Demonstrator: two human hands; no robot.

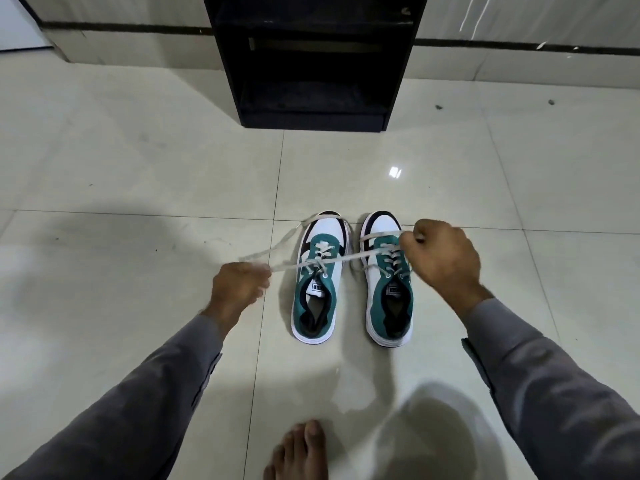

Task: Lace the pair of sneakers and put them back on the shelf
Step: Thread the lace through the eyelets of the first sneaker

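While both sneakers point(353, 275) sit on the floor, each hand's fingers point(263, 271) pinch a taut lace point(346, 258) end.

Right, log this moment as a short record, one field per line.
setting: tiled floor, black shelf ahead
shelf: no shoes visible on it
sneakers: left sneaker and right sneaker, side by side on floor
left hand: pinching one end of lace
right hand: gripping other end
lace: pulled taut across both sneakers, from left sneaker's eyelets
right sneaker: laced
stage: tightening, not shelved
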